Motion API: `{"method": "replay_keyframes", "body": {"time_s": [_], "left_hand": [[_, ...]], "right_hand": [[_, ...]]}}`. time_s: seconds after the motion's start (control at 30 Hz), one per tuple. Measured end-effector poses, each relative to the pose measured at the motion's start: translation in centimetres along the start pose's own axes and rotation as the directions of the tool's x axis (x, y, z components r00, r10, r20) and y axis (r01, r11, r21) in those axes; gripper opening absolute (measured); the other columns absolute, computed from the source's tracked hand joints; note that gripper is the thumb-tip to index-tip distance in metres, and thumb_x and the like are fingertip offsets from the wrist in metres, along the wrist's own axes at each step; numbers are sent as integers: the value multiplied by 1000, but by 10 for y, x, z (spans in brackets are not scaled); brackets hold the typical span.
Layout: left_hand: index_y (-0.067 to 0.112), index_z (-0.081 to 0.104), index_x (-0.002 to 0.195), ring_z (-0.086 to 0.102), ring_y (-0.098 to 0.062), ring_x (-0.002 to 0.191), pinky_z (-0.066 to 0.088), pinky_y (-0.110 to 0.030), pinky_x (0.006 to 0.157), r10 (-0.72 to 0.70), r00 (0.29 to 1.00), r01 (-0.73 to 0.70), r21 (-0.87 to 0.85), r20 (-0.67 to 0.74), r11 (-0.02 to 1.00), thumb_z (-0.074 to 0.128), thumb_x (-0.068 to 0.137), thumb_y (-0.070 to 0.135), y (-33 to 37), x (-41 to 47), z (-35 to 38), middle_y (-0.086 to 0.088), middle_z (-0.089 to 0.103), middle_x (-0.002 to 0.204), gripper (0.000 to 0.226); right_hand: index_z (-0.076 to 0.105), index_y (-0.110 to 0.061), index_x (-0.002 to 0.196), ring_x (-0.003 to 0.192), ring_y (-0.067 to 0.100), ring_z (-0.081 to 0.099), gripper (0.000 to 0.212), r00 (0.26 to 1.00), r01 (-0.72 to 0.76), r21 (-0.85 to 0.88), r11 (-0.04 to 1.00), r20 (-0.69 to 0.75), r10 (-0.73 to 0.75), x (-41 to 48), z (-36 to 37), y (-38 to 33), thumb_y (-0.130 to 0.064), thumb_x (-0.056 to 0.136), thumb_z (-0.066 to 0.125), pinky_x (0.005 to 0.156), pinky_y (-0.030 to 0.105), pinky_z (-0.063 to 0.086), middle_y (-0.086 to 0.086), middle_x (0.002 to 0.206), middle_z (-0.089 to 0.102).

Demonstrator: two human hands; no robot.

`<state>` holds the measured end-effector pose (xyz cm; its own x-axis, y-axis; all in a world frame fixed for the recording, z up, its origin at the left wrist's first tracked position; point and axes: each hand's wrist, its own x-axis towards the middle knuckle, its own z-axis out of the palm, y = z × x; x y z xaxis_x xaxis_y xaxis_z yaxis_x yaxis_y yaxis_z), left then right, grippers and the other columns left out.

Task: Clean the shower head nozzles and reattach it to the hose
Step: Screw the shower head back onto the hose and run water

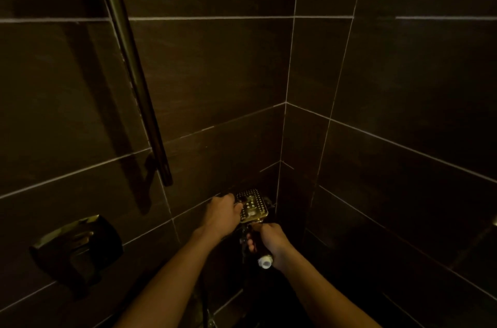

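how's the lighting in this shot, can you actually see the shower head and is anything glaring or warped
Head view: very dim, the brown tiled wall nearly black toward the edges; the shower head catches the most light, its nozzle face glinting yellowish; the left hand and right hand are readable; the slide bar throws a soft shadow to its left; grout lines bow from wide-angle distortion.

This is a dim shower stall in a bathroom: large dark wall tiles with pale grout lines meet in a corner, a metal slide rail runs down the wall, and a square mixer valve handle sits below it.
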<state>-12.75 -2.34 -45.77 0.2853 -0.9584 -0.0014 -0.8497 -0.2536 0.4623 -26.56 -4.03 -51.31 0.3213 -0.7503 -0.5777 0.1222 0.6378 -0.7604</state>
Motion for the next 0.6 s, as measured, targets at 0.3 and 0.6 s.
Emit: {"method": "replay_keyframes", "body": {"time_s": [0.3, 0.6], "left_hand": [[18, 65, 105, 65, -18, 77, 50, -31, 63, 95, 995, -96, -14, -27, 995, 52, 97, 37, -2, 2, 6, -1, 66, 87, 24], [19, 66, 103, 62, -12, 71, 50, -30, 62, 138, 990, -140, -60, -37, 988, 54, 96, 36, 1, 4, 14, 3, 65, 83, 21]], "right_hand": [[65, 2, 100, 48, 17, 57, 21, 1000, -4, 15, 1000, -13, 4, 14, -3, -9, -10, 101, 47, 44, 27, 49, 11, 68, 61], [65, 2, 104, 51, 17, 60, 22, 1000, 26, 6, 1000, -11, -26, 22, -9, -18, -10, 103, 47, 48, 28, 51, 12, 70, 64]]}}
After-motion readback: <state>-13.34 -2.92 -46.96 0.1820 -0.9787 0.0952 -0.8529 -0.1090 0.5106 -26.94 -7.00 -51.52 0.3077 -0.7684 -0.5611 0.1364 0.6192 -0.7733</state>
